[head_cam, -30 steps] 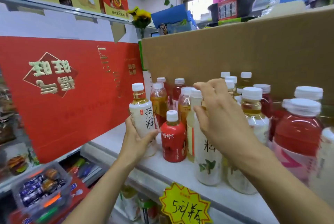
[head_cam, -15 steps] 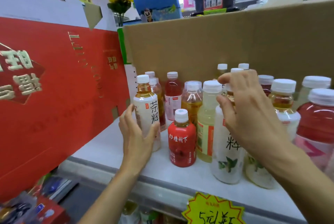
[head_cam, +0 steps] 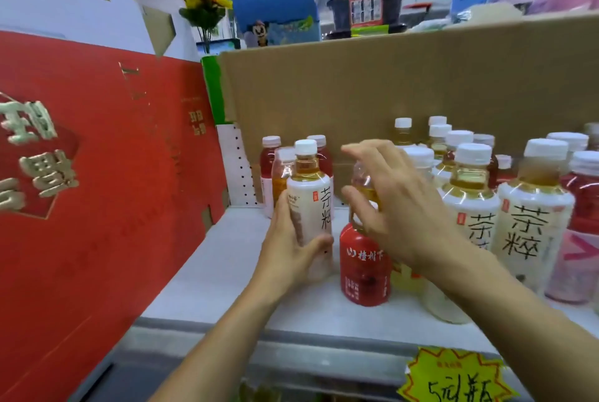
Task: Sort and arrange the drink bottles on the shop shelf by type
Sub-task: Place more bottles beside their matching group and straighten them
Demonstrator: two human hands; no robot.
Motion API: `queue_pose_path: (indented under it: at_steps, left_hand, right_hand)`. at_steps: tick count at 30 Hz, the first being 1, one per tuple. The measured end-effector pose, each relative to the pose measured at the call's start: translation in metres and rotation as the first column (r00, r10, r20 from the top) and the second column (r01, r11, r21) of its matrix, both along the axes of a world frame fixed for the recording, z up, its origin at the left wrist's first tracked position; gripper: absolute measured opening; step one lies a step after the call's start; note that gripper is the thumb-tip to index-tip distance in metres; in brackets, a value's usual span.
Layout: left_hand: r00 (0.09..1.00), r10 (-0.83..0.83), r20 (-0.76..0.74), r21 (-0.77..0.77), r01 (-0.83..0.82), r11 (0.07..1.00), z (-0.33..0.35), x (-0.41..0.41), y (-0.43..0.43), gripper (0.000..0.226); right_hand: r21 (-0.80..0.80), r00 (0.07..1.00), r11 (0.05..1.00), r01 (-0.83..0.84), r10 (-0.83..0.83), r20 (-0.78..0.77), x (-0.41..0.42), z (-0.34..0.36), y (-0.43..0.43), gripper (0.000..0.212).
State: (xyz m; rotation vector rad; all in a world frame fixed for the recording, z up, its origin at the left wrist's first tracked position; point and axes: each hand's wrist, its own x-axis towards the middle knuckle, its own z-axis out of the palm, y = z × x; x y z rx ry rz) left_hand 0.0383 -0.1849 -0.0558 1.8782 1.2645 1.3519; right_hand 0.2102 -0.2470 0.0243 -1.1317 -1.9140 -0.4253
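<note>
White-labelled tea bottle (head_cam: 310,204) stands upright on the pale shelf (head_cam: 233,259) at centre frame, and our left hand (head_cam: 291,249) wraps its lower half, thumb across the front, in a closed grip. Just right of it stands a short red bottle (head_cam: 363,267), close beside but whether touching we cannot tell. Our right hand (head_cam: 393,204) hangs over that red bottle with fingers spread, its grip released, in front of an amber bottle (head_cam: 364,184) it partly hides. At right of the frame two more white-labelled tea bottles (head_cam: 531,217) stand side by side among red drinks (head_cam: 583,194). Behind everything runs a brown cardboard wall (head_cam: 389,84); a red gift box (head_cam: 97,174) fills the left. A yellow price tag (head_cam: 453,379) sits at the lower right.
</note>
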Motion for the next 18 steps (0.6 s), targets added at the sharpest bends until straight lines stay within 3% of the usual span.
queue_pose_path:
  at_steps: [3,6,8,10,12,14,18]
  left_hand:
    - [0.999,-0.049,0.015,0.026,0.049,0.998,0.001,0.015,0.009,0.093]
    - [0.997,-0.021,-0.075,0.023,0.023,0.999,0.003,0.017,0.015,0.094]
    - [0.989,-0.018,-0.144,0.03,0.022,0.999,0.007,0.006,0.019,0.088]
    - [0.986,0.017,-0.164,0.131,0.005,0.991,0.015,-0.006,0.021,0.069]
    - [0.99,0.13,-0.05,0.235,-0.115,0.965,0.026,-0.016,0.028,0.053]
    - [0.969,0.23,0.089,0.236,-0.245,0.941,0.039,-0.022,0.039,0.046]
    - [0.963,0.226,0.148,0.128,-0.245,0.961,0.066,-0.034,0.066,0.049]
  right_hand:
    - [-0.148,0.999,0.989,0.019,-0.013,0.042,-0.016,0.032,0.021,0.058]
    - [-0.386,0.973,0.906,0.173,-0.096,0.212,-0.03,0.059,0.045,0.063]
    - [-0.46,0.967,0.867,0.19,-0.083,0.243,-0.036,0.069,0.056,0.056]
    - [-0.474,0.969,0.86,0.191,-0.088,0.231,-0.039,0.075,0.064,0.045]
    - [-0.477,0.962,0.849,0.226,-0.117,0.248,-0.041,0.078,0.074,0.037]
    - [-0.467,0.947,0.837,0.285,-0.171,0.271,-0.042,0.078,0.087,0.033]
    - [-0.46,0.917,0.802,0.383,-0.269,0.295,-0.038,0.077,0.113,0.025]
